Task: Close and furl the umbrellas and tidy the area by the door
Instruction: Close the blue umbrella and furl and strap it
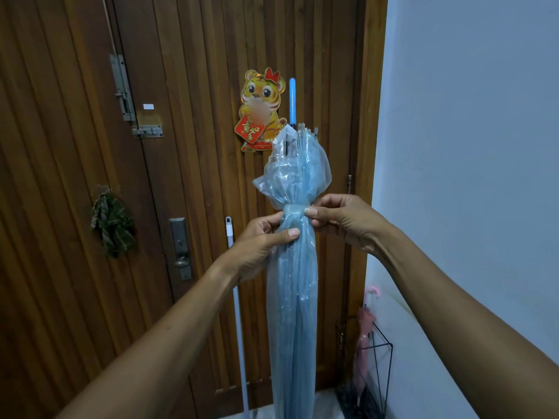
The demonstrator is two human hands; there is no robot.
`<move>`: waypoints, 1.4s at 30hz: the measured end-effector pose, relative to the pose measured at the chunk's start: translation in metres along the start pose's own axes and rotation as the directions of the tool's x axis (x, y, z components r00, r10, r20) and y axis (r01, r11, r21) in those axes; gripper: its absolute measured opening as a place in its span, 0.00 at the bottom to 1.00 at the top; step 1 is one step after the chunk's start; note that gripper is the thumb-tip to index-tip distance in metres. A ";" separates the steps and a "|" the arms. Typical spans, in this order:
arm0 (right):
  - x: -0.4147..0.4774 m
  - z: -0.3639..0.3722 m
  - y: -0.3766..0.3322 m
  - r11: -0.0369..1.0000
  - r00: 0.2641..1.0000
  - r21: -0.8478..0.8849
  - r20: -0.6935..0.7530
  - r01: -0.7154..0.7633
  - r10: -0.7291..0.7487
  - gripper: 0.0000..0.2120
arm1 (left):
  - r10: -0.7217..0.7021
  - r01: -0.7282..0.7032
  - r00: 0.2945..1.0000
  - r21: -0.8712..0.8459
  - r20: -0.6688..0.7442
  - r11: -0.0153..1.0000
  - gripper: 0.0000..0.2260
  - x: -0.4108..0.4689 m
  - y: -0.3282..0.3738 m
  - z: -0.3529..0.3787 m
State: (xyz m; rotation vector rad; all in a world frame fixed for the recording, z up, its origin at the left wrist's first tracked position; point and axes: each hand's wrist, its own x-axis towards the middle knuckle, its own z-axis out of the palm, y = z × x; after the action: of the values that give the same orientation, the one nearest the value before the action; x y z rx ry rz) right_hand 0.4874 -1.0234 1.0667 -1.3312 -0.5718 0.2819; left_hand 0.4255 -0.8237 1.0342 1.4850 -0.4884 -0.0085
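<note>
A closed, translucent light-blue umbrella (292, 297) stands upright in front of me, its blue handle (292, 99) pointing up. Its canopy bulges loosely above a pinched waist and hangs gathered below. My left hand (261, 246) grips the gathered canopy from the left, thumb across the front. My right hand (338, 220) pinches the strap or fabric at the waist from the right. A furled pink umbrella (364, 334) stands in a black wire stand (381, 376) at the lower right by the wall.
The wooden door (187, 176) fills the view ahead, with a bolt, a lock plate with knob (181, 252) and a tiger decoration (262, 107). A white pole (237, 313) leans against the door. A checked cloth (113, 225) hangs on the left. A pale wall (469, 146) is on the right.
</note>
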 end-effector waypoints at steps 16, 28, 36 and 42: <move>0.003 -0.020 0.007 0.937 0.993 -0.346 -0.082 0.047 -0.080 0.10 | 0.018 -0.015 1.000 0.191 -0.017 0.982 0.19 0.011 -0.007 0.000; -0.006 -0.079 0.025 0.906 0.972 -0.421 -0.192 0.047 -0.139 0.32 | -0.088 0.093 0.994 0.082 -0.067 0.992 0.18 0.068 -0.043 0.035; -0.003 -0.145 0.041 0.904 0.974 -0.424 -0.184 0.044 -0.133 0.22 | -0.059 0.047 0.960 -0.051 -0.274 0.998 0.14 0.130 -0.085 0.081; 0.032 -0.217 0.084 0.874 0.926 -0.485 -0.339 -0.021 -0.165 0.20 | -0.102 0.092 0.938 -0.047 -0.331 0.995 0.11 0.200 -0.139 0.095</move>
State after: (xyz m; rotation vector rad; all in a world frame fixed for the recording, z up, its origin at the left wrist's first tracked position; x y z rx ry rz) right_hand 0.6422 -1.1679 0.9656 -1.7897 -0.3772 -0.1961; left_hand 0.6164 -0.9882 0.9643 1.4426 -0.1400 0.1549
